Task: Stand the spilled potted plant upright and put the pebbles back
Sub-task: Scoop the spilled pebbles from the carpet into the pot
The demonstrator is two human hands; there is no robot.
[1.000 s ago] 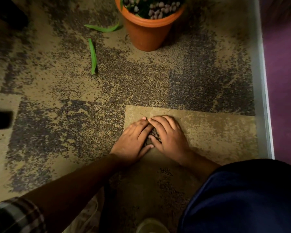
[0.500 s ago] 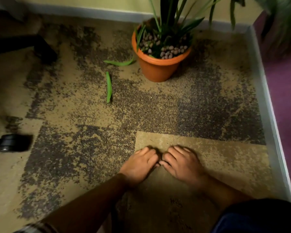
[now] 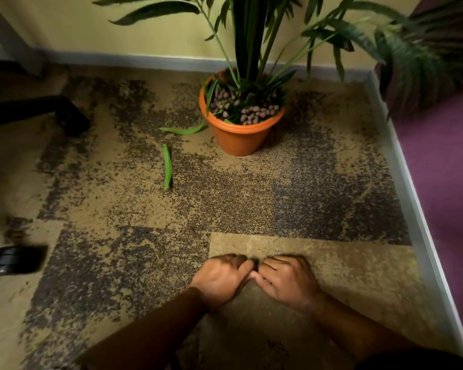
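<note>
The orange pot [image 3: 238,137] stands upright near the back wall, its green plant [image 3: 249,36] rising out of the frame. Grey-brown pebbles [image 3: 254,113] cover the soil inside the rim. Well in front of the pot, my left hand [image 3: 222,279] and my right hand [image 3: 286,281] sit side by side on the carpet. Their fingers are curled inward and the fingertips almost meet. A small dark clump of spilled pebbles [image 3: 255,263] shows in the gap between them; the rest is hidden under the fingers.
Two loose green leaves lie on the carpet, one [image 3: 167,166] left of the pot and another [image 3: 183,129] by its base. A black chair caster [image 3: 16,259] and a chair leg [image 3: 38,110] are at the left. A grey skirting [image 3: 412,209] and purple wall [image 3: 444,169] border the right.
My fingers have gone from flat around the pebble pile to curled over it. The view has tilted upward, bringing the whole plant and back wall into sight.
</note>
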